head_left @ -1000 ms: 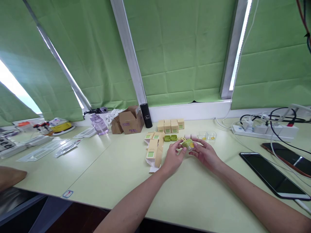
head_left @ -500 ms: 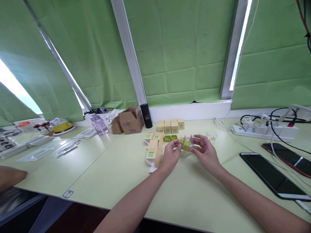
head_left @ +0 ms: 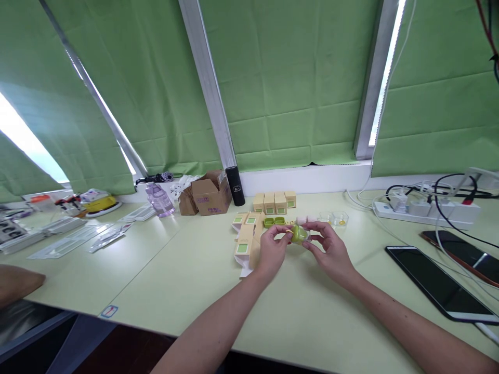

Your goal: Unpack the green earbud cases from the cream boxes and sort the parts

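Note:
My left hand [head_left: 273, 249] and my right hand [head_left: 329, 249] meet over the pale green table [head_left: 195, 270], both pinched on a small green round case [head_left: 299, 234] held between them. Just behind the hands lie two green lids [head_left: 273, 222], small clear cups with yellow dots [head_left: 335, 218] and a row of small tan boxes [head_left: 274, 201]. Flat and folded tan cartons [head_left: 246, 240] lie to the left of my left hand.
A brown cardboard box [head_left: 208, 195], a black cylinder [head_left: 235, 186] and a purple bottle [head_left: 159, 200] stand at the back. A power strip with cables [head_left: 424, 208] and two phones [head_left: 440, 283] lie right. Plastic trays [head_left: 70, 236] lie left.
Both hands stayed together on the green case, turning it slightly; the right fingers have closed further round it.

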